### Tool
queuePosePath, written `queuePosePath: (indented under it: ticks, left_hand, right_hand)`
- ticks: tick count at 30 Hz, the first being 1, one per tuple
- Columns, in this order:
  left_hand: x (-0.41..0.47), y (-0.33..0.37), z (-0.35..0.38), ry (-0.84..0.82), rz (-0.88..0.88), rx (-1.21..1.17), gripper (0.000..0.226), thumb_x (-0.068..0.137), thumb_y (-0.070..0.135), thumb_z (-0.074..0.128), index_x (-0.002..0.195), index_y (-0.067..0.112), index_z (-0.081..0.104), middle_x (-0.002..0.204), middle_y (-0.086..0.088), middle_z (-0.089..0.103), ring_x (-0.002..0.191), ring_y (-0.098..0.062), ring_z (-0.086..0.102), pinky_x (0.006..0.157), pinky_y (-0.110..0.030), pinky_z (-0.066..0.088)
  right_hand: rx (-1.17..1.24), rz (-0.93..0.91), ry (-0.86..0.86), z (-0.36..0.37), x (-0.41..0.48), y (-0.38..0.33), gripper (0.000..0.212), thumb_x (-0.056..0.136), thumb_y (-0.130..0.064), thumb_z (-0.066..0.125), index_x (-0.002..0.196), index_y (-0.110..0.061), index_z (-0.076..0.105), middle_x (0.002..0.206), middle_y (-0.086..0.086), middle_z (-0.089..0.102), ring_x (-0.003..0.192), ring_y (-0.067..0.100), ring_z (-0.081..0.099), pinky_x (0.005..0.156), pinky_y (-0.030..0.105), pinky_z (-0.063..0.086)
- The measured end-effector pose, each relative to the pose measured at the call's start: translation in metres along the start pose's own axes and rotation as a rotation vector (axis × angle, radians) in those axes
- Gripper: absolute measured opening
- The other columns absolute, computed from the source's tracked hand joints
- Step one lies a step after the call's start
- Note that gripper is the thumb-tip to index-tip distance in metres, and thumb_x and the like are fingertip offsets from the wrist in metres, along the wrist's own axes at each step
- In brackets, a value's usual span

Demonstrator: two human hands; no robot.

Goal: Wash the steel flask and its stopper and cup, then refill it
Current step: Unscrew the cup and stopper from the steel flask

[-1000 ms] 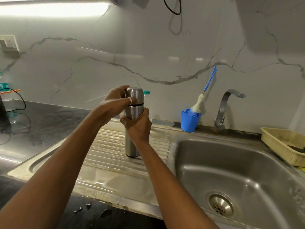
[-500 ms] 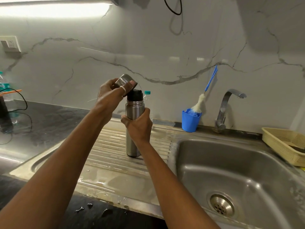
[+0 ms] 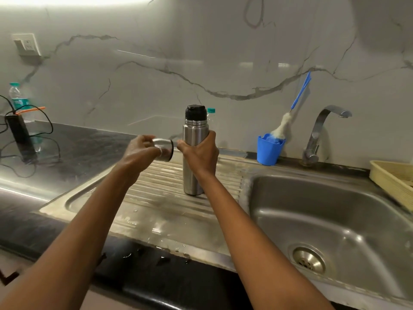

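Steel flask (image 3: 194,162) upright on the ribbed drainboard (image 3: 156,186), black stopper (image 3: 195,112) in its neck, right hand (image 3: 199,151) wrapped around its middle, left hand (image 3: 140,151) just beside it gripping the steel cup (image 3: 164,149) tipped sideways, sink basin (image 3: 335,209) to the right

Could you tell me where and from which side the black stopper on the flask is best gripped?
Grip the black stopper round its side wall, coming down from above: the steel flask stands upright on the drainboard, so the stopper's sides are free. The right hand grips the flask body and should steady it; the left hand holds the cup, so that likely goes down first.
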State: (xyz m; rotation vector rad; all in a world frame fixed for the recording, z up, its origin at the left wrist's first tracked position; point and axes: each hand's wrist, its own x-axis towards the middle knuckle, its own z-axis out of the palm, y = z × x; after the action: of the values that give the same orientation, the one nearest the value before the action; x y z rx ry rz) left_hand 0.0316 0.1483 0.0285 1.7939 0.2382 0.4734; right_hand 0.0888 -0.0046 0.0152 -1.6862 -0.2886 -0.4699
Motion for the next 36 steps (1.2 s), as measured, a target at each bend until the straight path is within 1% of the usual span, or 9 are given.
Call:
queuePosePath:
  ticks: [2,4,8,10,14,23,28,32,36]
  left_hand:
    - [0.0,-0.009,-0.002,-0.036,-0.008,0.191,0.046,0.084,0.001,0.073,0.125,0.017,0.061,0.111,-0.012,0.069,0.097,-0.022,0.065,0.076,-0.028,0.052]
    - [0.0,-0.015,-0.002,-0.046,0.001,0.346,0.048,0.082,0.002,0.072,0.128,0.016,0.065,0.111,-0.012,0.068,0.099,-0.027,0.065,0.08,-0.036,0.052]
    - [0.0,-0.021,0.004,-0.097,0.029,0.494,0.059,0.082,0.0,0.07,0.139,0.014,0.06,0.127,-0.016,0.06,0.112,-0.028,0.058,0.084,-0.033,0.044]
    - [0.002,-0.023,0.008,-0.128,0.024,0.523,0.064,0.08,-0.001,0.07,0.141,0.012,0.057,0.137,-0.017,0.058,0.119,-0.03,0.058,0.087,-0.033,0.047]
    - [0.005,-0.028,0.017,-0.147,0.03,0.584,0.063,0.079,0.001,0.072,0.14,0.008,0.057,0.139,-0.016,0.058,0.123,-0.03,0.057,0.099,-0.039,0.05]
    - [0.012,-0.038,0.026,-0.229,0.06,0.694,0.061,0.079,0.003,0.073,0.139,0.006,0.058,0.139,-0.016,0.06,0.125,-0.032,0.057,0.104,-0.042,0.048]
    - [0.009,-0.037,0.033,-0.244,0.06,0.691,0.075,0.079,0.002,0.074,0.149,0.006,0.047,0.148,-0.015,0.054,0.132,-0.032,0.053,0.109,-0.043,0.045]
    - [0.008,-0.035,0.034,-0.267,0.008,0.63,0.092,0.077,0.006,0.085,0.155,0.006,0.035,0.153,-0.018,0.045,0.135,-0.035,0.05,0.11,-0.049,0.045]
    - [0.008,-0.033,0.033,-0.292,-0.016,0.631,0.088,0.08,-0.001,0.079,0.155,0.007,0.033,0.155,-0.019,0.044,0.137,-0.036,0.048,0.11,-0.048,0.046]
  right_hand:
    - [-0.006,0.004,0.011,0.0,0.0,-0.001,0.059,0.073,-0.035,0.085,0.117,-0.021,0.049,0.1,-0.004,0.065,0.086,0.015,0.065,0.07,0.028,0.051]
    - [-0.012,0.004,0.015,0.001,0.0,-0.001,0.06,0.072,-0.035,0.085,0.118,-0.021,0.049,0.101,-0.004,0.065,0.087,0.016,0.066,0.071,0.028,0.051]
    - [-0.02,0.004,0.016,0.001,0.0,-0.001,0.063,0.073,-0.036,0.085,0.121,-0.021,0.048,0.103,-0.004,0.064,0.088,0.017,0.066,0.072,0.028,0.052]
    - [-0.019,0.003,0.018,0.001,0.0,0.0,0.062,0.073,-0.036,0.085,0.121,-0.021,0.048,0.104,-0.003,0.064,0.088,0.017,0.066,0.072,0.028,0.052]
    - [-0.019,-0.006,0.016,0.002,0.001,0.001,0.064,0.073,-0.035,0.085,0.122,-0.021,0.047,0.104,-0.003,0.063,0.088,0.017,0.066,0.073,0.029,0.054]
    - [-0.02,-0.015,0.007,0.003,0.001,0.002,0.066,0.074,-0.034,0.086,0.125,-0.022,0.046,0.102,-0.007,0.06,0.085,0.013,0.063,0.074,0.029,0.057]
    - [-0.022,-0.018,0.007,0.001,0.002,0.002,0.066,0.074,-0.033,0.086,0.126,-0.02,0.046,0.107,-0.002,0.064,0.088,0.016,0.065,0.075,0.029,0.057]
    - [-0.024,-0.025,0.005,0.002,0.003,0.002,0.066,0.074,-0.034,0.086,0.125,-0.021,0.046,0.105,-0.004,0.063,0.088,0.016,0.065,0.076,0.032,0.058]
    - [-0.02,-0.028,-0.024,0.0,0.005,0.001,0.068,0.074,-0.033,0.086,0.127,-0.021,0.045,0.106,-0.004,0.061,0.089,0.015,0.065,0.075,0.029,0.055]
